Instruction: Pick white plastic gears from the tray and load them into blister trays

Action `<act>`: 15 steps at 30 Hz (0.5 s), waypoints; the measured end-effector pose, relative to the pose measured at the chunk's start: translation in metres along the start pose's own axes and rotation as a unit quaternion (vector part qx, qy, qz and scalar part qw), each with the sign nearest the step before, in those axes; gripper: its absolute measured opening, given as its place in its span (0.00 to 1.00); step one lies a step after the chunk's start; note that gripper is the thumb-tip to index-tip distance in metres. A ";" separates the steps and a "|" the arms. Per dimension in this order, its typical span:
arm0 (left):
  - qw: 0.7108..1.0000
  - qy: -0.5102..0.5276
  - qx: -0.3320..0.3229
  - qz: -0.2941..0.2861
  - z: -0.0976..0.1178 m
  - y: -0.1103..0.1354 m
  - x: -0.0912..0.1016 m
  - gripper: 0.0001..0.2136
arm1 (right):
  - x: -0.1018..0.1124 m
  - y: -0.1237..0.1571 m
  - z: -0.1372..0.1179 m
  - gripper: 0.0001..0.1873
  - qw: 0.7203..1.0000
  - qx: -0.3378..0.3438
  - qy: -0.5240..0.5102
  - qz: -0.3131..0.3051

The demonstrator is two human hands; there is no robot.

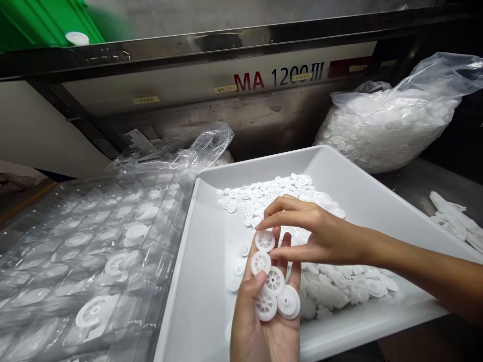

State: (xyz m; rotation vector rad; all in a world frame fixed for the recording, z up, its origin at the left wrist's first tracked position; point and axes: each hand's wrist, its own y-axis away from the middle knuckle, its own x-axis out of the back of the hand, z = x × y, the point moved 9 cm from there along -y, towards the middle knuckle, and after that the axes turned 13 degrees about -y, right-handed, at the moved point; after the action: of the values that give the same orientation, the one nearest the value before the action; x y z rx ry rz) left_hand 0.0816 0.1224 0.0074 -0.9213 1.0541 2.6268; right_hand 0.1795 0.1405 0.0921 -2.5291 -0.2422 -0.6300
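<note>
My left hand (pixel 264 327) is palm up over the white tray (pixel 339 171), its fingers holding several white plastic wheels (pixel 269 289) in a row. My right hand (pixel 320 234) reaches across from the right, fingertips pinching the top wheel (pixel 264 241) at my left fingertips. A heap of the same white wheels (pixel 287 193) lies in the tray beneath and behind both hands.
A clear plastic blister tray (pixel 94 251) with round pockets, some holding wheels, lies to the left. A clear bag full of white parts (pixel 392 120) sits at the back right. White strips (pixel 456 221) lie at the right edge. The machine front (pixel 264 80) rises behind.
</note>
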 end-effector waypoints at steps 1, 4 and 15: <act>1.000 0.005 0.002 0.005 0.000 0.000 0.000 0.27 | -0.002 0.000 -0.002 0.19 1.000 0.003 0.004 -0.015; 1.000 0.010 0.011 -0.001 -0.002 0.000 -0.001 0.26 | -0.012 0.001 -0.010 0.16 0.997 0.025 0.023 -0.063; 0.999 0.032 0.005 0.009 0.003 -0.002 0.005 0.26 | -0.009 0.011 -0.044 0.08 0.950 0.214 0.222 -0.044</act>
State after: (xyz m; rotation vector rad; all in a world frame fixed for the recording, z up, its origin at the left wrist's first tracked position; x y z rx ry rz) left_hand 0.0767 0.1256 0.0045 -1.0046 1.0950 2.6206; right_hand 0.1573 0.1078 0.1165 -1.9137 -0.2912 -1.0370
